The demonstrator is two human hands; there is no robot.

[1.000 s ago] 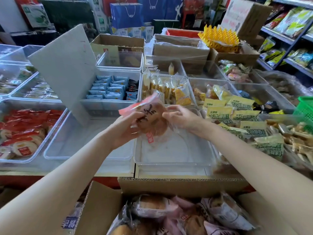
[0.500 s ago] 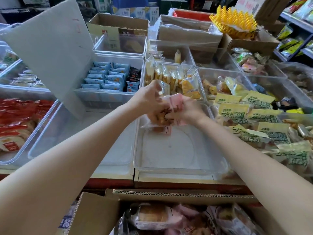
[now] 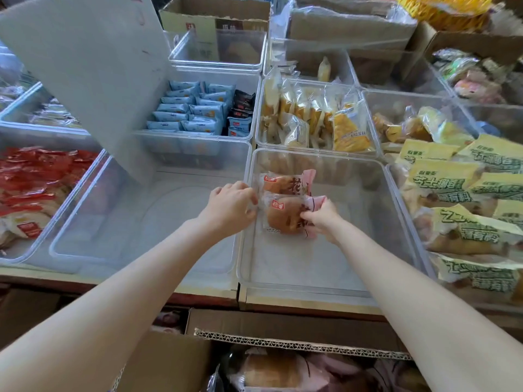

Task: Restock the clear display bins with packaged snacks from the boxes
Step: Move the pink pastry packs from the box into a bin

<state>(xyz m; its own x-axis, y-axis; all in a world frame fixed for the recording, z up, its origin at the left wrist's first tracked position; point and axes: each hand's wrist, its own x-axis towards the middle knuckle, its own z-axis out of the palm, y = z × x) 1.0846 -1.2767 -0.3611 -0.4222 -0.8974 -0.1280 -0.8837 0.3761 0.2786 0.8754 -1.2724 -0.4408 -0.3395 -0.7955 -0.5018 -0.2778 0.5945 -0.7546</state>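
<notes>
**Two bread packs set in the clear bin**

At far left, a bin of red-wrapped snacks point(image 3: 34, 190) is cut off by the frame edge. A tilted grey board point(image 3: 93, 72) hides part of the blue-packet bin point(image 3: 198, 111) behind it. The left hand point(image 3: 230, 206) curls at the rim of the clear bin point(image 3: 317, 278), its fingertips touching the wrapper edge of the near bread pack point(image 3: 283, 219). A second bread pack point(image 3: 285, 183) lies just behind, touching it. The right hand point(image 3: 322, 219) pinches the near pack's pink end. Yellow-green packets point(image 3: 458, 199) crowd the right. Below, the open cardboard box point(image 3: 297, 335) shows blurred packs.
</notes>
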